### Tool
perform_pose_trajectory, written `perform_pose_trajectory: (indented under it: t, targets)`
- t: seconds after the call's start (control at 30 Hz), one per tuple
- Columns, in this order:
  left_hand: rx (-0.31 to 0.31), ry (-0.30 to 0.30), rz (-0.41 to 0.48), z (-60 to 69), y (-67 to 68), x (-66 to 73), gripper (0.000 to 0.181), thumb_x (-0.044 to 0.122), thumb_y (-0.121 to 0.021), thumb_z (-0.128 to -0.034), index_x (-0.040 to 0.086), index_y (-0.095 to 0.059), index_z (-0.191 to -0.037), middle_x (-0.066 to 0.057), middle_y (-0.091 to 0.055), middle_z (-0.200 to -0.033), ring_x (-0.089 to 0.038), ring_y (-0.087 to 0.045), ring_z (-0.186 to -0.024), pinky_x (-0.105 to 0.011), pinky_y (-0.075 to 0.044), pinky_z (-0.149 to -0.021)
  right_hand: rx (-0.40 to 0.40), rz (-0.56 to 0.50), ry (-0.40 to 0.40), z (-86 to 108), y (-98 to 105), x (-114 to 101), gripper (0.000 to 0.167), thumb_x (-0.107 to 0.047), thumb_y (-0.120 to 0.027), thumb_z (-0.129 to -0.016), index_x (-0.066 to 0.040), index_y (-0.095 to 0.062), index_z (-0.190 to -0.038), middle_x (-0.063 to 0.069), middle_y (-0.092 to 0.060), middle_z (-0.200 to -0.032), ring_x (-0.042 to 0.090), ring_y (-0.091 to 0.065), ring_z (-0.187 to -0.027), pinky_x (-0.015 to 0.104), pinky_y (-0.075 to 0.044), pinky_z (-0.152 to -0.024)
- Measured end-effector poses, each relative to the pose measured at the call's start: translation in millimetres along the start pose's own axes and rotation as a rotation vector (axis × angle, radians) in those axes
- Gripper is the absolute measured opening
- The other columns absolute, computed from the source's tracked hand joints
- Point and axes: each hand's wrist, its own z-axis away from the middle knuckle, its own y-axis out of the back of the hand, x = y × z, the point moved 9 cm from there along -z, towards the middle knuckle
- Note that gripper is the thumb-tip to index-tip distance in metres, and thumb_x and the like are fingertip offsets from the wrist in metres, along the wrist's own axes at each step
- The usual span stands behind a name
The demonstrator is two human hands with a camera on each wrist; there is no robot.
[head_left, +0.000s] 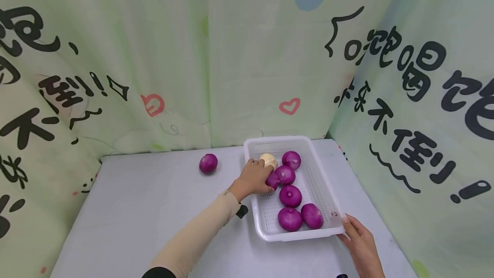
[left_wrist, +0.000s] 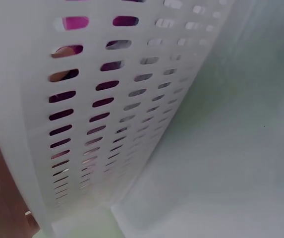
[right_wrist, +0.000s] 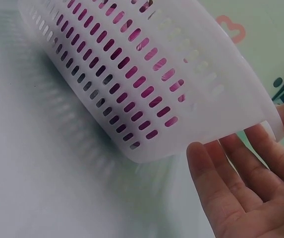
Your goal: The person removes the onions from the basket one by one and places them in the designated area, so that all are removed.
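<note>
A white perforated basket holds several purple onions and one pale yellow onion. My left hand reaches over its left wall, fingers curled round a purple onion beside the pale one. My right hand pinches the basket's near right corner, thumb on top of the rim and fingers below. In the right wrist view that hand grips the rim at the corner of the basket. The left wrist view shows only the basket's slotted wall, with purple behind the slots.
One purple onion lies on the white table, left of the basket. Printed curtains stand behind the table and along its sides. A small dark object shows at the bottom edge.
</note>
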Motion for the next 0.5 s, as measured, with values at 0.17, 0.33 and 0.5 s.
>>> perform_pose_trajectory:
  t: [0.17,0.33,0.5]
  targets:
    - [0.031,-0.005,0.042,3.2,6.4,0.3,0.068,0.063,-0.072,-0.0878,0.026,-0.056,-0.142,-0.010,-0.064,-0.135,-0.025,-0.061,-0.124,-0.045,-0.042,-0.113,-0.009,-0.011,0.017,0.2,0,-1,0.013,-0.031,-0.054,-0.109,-0.037,-0.066,-0.109,-0.030,-0.064,-0.106,-0.011,-0.062,-0.103,0.016,-0.058,-0.087]
    - [0.083,0.000,0.088,8.7,17.2,-0.5,0.066,0.062,-0.072,-0.0886,0.027,-0.055,-0.142,-0.009,-0.063,-0.130,-0.024,-0.062,-0.119,-0.045,-0.047,-0.103,-0.009,-0.016,0.021,-0.9,0,-1,0.013,-0.031,-0.055,-0.109,-0.037,-0.066,-0.110,-0.030,-0.065,-0.107,-0.012,-0.062,-0.103,0.016,-0.058,-0.087]
    - [0.139,0.021,0.142,18.9,29.5,-4.6,0.065,0.059,-0.075,-0.0878,0.027,-0.056,-0.141,-0.008,-0.062,-0.126,-0.024,-0.061,-0.115,-0.044,-0.049,-0.094,-0.014,-0.030,0.036,-0.8,-1,0,0.017,-0.029,-0.054,-0.109,-0.040,-0.067,-0.105,-0.029,-0.065,-0.106,-0.012,-0.062,-0.103,0.016,-0.058,-0.086]
